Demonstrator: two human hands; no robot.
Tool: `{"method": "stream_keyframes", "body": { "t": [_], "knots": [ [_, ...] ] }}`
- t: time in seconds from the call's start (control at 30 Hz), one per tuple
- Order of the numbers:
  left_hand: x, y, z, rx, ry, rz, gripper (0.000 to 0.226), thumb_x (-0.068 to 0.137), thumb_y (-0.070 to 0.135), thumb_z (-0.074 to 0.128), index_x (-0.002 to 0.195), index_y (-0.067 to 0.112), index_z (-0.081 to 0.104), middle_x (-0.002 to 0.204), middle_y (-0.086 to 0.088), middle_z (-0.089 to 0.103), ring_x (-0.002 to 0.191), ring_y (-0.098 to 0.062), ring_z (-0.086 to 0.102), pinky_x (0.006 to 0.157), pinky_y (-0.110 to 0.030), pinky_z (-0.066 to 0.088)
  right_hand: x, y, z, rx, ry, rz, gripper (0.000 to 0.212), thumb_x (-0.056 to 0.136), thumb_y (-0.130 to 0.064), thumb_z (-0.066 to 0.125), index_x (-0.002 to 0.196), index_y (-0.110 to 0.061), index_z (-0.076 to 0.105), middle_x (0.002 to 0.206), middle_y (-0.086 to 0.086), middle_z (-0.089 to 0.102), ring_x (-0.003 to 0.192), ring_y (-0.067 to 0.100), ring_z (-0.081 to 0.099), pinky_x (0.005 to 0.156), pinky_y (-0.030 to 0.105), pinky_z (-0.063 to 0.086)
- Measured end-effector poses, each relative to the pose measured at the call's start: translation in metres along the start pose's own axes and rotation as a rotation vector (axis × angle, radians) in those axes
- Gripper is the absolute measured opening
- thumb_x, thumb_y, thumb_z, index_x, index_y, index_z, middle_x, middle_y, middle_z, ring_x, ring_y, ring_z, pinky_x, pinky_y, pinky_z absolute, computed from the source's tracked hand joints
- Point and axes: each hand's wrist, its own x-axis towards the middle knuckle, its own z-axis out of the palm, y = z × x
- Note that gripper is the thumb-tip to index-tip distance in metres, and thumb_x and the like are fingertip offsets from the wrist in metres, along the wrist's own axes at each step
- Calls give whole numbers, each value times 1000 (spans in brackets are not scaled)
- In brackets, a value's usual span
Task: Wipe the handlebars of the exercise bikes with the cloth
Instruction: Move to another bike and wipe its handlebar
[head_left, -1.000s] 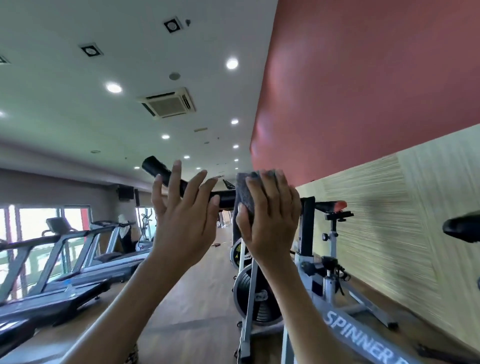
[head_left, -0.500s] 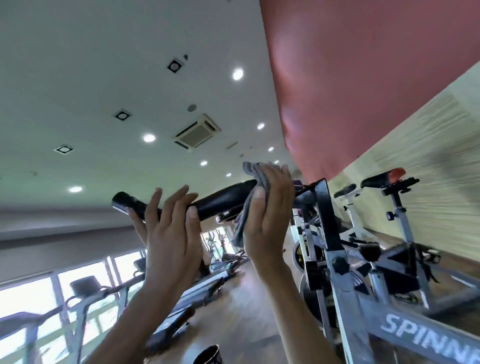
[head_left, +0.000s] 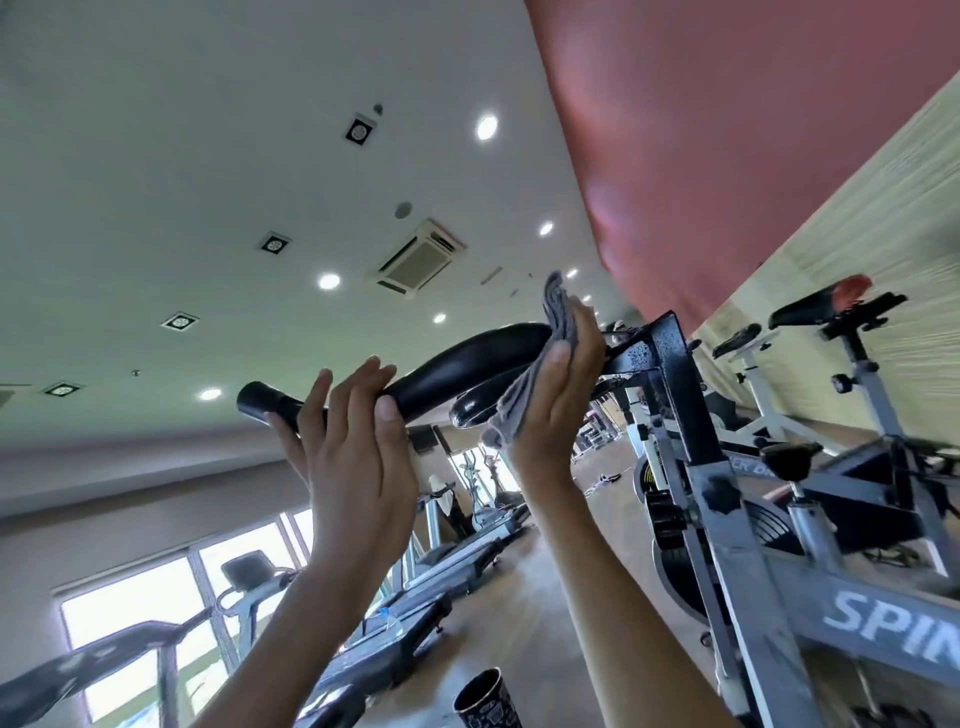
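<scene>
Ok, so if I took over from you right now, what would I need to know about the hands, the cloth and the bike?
Left hand: fingers fairly straight, laid against the black handlebar near its left end, steadying it.
Right hand: thumb pins the grey cloth against the handlebar, close to the centre post.
Done: the pictures don't show how much of this bar is wiped.
Left: probably slide the cloth along to the bar's left end, then do the other bikes by the wall.
</scene>
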Motion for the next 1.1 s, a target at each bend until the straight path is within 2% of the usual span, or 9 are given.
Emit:
{"method": "stream_keyframes", "body": {
  "t": [0.17,0.27,0.33,0.43,0.5,0.63,0.77,0.93,1.1],
  "knots": [
    [0,-2,3,11,5,6,49,102,38,16,129,20,53,135,4,53,141,-24,27,115,-60,4,-10,-20,1,-146,-188,-351,39,103,-35,24,130,-13,41,140,12,40,141,36,27,118,46,24],
    [-1,0,1,-23,-10,-9,47,102,38,18,128,21,54,133,5,54,142,-23,25,115,-59,1,-2,-4,-3,-35,-114,-66,30,101,-16,31,129,-20,43,133,-9,45,125,9,46,106,37,44],
    [-1,0,-3,-40,-45,-7,46,102,39,17,128,23,51,133,7,53,142,-23,24,115,-59,-4,-2,-13,-2,-92,-70,7,30,104,-25,33,129,-14,45,130,-8,49,118,12,51,98,41,48],
    [0,-7,-11,-5,-138,74,48,103,41,11,136,27,42,140,7,49,143,-24,23,117,-56,-3,-9,-31,-6,-472,-227,-471,43,104,-37,26,128,-7,45,132,18,51,127,41,45,110,55,34],
    [5,-24,-20,96,-191,162,51,103,42,8,142,29,39,147,3,45,144,-24,26,118,-50,3,-1,-34,-13,-675,-336,-751,41,102,-37,29,128,-10,45,136,16,46,131,39,40,114,53,29],
    [23,-60,-33,189,-188,103,57,102,46,12,128,21,57,137,-1,56,141,-27,33,117,-49,0,11,-53,-21,-770,-328,-558,44,100,-35,30,120,-5,56,118,16,62,115,37,55,101,59,39],
    [26,-56,-23,98,-60,123,45,101,31,22,81,13,58,81,-1,56,92,-30,51,110,-49,25,9,-78,-20,-1042,-557,-858,40,98,-35,35,115,-10,61,112,11,66,115,37,56,109,51,35],
    [26,-52,-22,40,0,95,37,97,24,30,75,15,58,73,2,55,76,-23,45,106,-46,33,23,-111,-19,-1183,-807,-820,35,92,-35,44,107,-12,66,102,2,66,100,28,56,102,46,40],
    [32,-57,-36,-2,-222,101,34,96,22,31,78,16,60,76,1,57,77,-23,46,103,-41,29,26,-143,2,-1385,-989,-544,33,96,-32,38,108,-15,64,105,-1,66,100,26,56,91,37,37]
  ]
}}
